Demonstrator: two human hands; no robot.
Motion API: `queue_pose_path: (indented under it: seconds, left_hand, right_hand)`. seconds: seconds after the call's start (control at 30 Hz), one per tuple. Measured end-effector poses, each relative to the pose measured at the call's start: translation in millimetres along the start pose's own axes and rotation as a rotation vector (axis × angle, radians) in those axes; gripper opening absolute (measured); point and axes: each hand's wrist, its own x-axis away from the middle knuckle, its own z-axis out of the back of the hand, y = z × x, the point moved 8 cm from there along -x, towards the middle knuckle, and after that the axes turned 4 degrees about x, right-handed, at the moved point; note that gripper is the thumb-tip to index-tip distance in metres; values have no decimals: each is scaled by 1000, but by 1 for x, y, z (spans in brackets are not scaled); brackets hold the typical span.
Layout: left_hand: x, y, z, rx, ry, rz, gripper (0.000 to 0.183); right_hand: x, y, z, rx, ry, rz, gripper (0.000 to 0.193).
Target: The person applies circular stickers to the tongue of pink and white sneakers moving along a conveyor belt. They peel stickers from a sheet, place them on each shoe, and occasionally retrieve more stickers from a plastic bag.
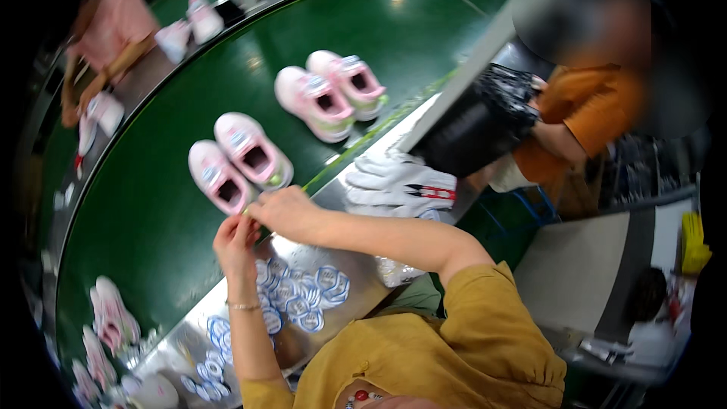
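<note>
A pair of pink shoes stands on the green belt just ahead of my hands: a left shoe [214,173] and a right shoe [246,144]. My left hand [236,238] and my right hand [289,213] meet at the left shoe's heel, fingertips pinched together. A small yellow-green bit shows between them; whether it belongs to the shoe or is separate I cannot tell. Round white-and-blue tags [295,291] lie spread on the metal ledge [185,318] beneath my forearms. White gloves [382,182] rest right of my right hand, with red-and-black thread snips [432,192] on top.
Another pink pair [314,102] stands farther along the green belt [151,204], and more shoes [113,314] are at the lower left. A person in pink [125,23] handles shoes across the belt. To the right, a person in orange [598,110] is by a black bag-lined bin [477,121].
</note>
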Motion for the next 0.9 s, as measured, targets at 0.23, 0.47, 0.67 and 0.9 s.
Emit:
queue_pose_path:
  seconds: [0.23, 0.47, 0.67, 0.9]
  left_hand:
    - [24, 58, -5, -364, 54, -428, 9]
    - [24, 73, -13, -261, -51, -361, 17]
    - [24, 74, -15, -248, -125, -347, 28]
    - [23, 76, 4, -208, -117, -364, 17]
  right_hand:
    - [11, 10, 12, -352, -85, -147, 17]
    - [2, 4, 39, -274, 109, -19, 16]
    - [-17, 8, 28, -760, 375, 38, 7]
    - [-30, 8, 3, -1282, 180, -212, 11]
